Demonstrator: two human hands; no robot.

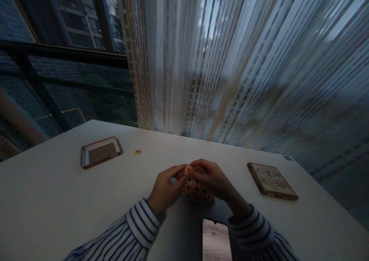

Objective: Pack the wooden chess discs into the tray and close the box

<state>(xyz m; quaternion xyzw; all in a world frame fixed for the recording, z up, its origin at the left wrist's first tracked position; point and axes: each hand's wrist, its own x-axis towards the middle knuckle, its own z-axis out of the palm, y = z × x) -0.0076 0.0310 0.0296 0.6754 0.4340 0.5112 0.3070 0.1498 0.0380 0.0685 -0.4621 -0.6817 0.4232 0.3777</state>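
Note:
Between my two hands is a round Chinese chess piece (188,169) with a red character, its face turned up toward me. My left hand (168,186) pinches it from the left with thumb and fingers. From the right, the closed fingers of my right hand (211,178) grip the same piece. Just below it, several more Chinese chess pieces (192,192) with red characters stand in rows in a dark tray (198,202). My hands hide the tray's far part. One loose chess piece (138,152) lies on the table away to the left.
An open shallow box (100,151) lies at the left of the white table (57,192). At the right is a box lid (272,180) with a printed picture. A lit phone (216,240) lies close to me, beside my right sleeve. String curtains (184,61) hang behind the table.

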